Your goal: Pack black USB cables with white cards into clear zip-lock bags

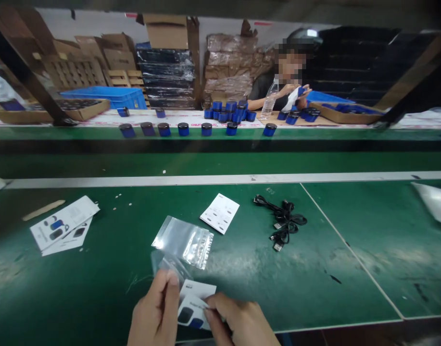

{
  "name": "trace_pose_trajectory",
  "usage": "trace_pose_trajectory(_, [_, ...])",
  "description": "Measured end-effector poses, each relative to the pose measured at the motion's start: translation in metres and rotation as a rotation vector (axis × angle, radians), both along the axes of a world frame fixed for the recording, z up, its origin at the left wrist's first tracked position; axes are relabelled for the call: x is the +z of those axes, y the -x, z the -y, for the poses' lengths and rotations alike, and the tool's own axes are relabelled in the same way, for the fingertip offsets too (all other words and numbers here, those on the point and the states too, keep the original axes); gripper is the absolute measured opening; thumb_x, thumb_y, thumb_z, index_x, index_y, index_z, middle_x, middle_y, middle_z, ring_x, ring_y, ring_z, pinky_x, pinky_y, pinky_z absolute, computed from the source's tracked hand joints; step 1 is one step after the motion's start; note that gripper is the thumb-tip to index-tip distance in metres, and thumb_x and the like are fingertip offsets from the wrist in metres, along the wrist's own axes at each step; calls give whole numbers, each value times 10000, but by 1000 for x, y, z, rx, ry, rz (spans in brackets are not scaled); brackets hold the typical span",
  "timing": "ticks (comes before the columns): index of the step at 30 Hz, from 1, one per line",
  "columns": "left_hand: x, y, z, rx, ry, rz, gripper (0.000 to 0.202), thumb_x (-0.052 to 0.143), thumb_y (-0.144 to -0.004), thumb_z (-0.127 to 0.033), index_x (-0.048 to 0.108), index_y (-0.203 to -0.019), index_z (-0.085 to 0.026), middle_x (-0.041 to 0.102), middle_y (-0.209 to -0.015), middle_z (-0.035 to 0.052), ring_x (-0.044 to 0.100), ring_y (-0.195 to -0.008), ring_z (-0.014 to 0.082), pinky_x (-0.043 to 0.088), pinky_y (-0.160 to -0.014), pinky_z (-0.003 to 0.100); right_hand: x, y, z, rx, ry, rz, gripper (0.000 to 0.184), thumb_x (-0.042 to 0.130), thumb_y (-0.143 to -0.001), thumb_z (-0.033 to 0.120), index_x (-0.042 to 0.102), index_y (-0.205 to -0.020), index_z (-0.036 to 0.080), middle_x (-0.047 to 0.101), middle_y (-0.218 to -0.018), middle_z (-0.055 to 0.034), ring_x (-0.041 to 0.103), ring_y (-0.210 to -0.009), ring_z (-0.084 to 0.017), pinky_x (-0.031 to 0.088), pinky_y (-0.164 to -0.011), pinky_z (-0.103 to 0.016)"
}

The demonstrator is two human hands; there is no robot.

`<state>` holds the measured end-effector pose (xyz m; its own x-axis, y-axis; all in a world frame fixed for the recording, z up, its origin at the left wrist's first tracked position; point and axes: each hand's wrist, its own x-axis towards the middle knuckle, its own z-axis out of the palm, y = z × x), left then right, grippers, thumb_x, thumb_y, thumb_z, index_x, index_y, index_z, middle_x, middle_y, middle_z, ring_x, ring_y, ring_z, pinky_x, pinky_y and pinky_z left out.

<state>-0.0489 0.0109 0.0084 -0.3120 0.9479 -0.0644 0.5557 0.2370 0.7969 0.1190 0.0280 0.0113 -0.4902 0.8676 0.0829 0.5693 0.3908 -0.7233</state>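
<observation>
Right hand (238, 317): our grip's pinched on the printed paper (191, 305), right side
Left hand (156, 307): we're pinching a clear bag (174, 265), just up-left of the paper, long axis hard to tell
Bench (332, 254): spare bags (182, 240) just beyond, cables (285, 218) farther right

Nothing can be read; print is blurred on papers (191, 305) near the close edge of the green surface (97, 288), on the sheet (220, 213) and leaflets (71, 216) toward its far edge, and on the red-lettered covering (105, 120) beyond.

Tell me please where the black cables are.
In the head view, the black cables lie right of centre on the green tabletop, right of a white leaflet.
</observation>
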Motion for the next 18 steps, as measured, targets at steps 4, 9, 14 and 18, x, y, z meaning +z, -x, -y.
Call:
trace_pose_trajectory(4, [-8,-3,1,-44,-236,-261,280,371,-905,-349,397,-642,-256,416,-403,-107,468,-300,103,346,-336,168,-7,7,4,-74,-129,-63,220,451,-835,138,636,-938,198,686,-761,-40,663,-618,-180,493,-561,-246])
trace_pose_trajectory(9, [-9,0,-4,-44,-340,-352,244,385,-907,-273,418,-666,-252,477,-406,-109,495,-295,87,371,-332,125,-6,4,10,-309,79,-337,560,697,-676,227,536,-1212,216,634,-990,-81,626,-744,-199,520,-597,-272])
trace_pose_trajectory(14, [-8,-2,-2,22,-372,-322,280,383,-899,-291,407,-623,-249,430,-411,-107,465,-305,85,357,-325,131,-12,8,12,-205,721,-624,320,683,-645,227,654,-960,178,678,-697,-14,588,-538,-122,444,-502,-192])
trace_pose_trajectory(18, [-4,-13,1,130,-296,-155,289,402,-876,-351,439,-611,-240,424,-440,-98,429,-348,89,338,-360,159,-22,12,9,-244,756,-578,109,645,-666,236,646,-739,155,580,-537,24,498,-455,-95,381,-439,-180])
